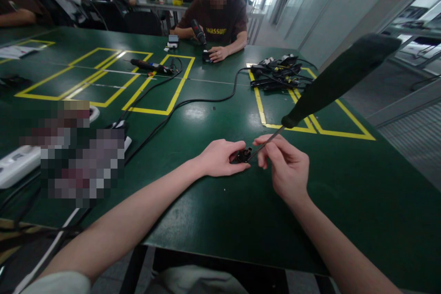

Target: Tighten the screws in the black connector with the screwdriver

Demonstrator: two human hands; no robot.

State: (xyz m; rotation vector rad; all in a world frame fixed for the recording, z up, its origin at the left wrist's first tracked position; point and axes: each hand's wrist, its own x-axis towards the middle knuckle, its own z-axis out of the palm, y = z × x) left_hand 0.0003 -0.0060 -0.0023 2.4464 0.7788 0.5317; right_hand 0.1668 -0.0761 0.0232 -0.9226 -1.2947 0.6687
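My left hand [223, 158] is closed around a small black part [241, 155], holding it just above or against the green table. A short round barrel with a brass-coloured rim sticks up from that part. With thumb and fingers, my right hand [287, 165] pinches the thin metal shaft of a screwdriver [339, 82]. Its large dark handle points up and to the right, free of the fingers. The shaft's tip reaches down to the black part; whether it touches is too small to tell.
A pile of black cabled parts [279, 73] lies in a yellow-taped area at the back right. Across the table, a person [220, 18] holds a power driver [198, 32]. A corded pen-shaped tool [151, 65] and white power strips [20, 163] are on the left.
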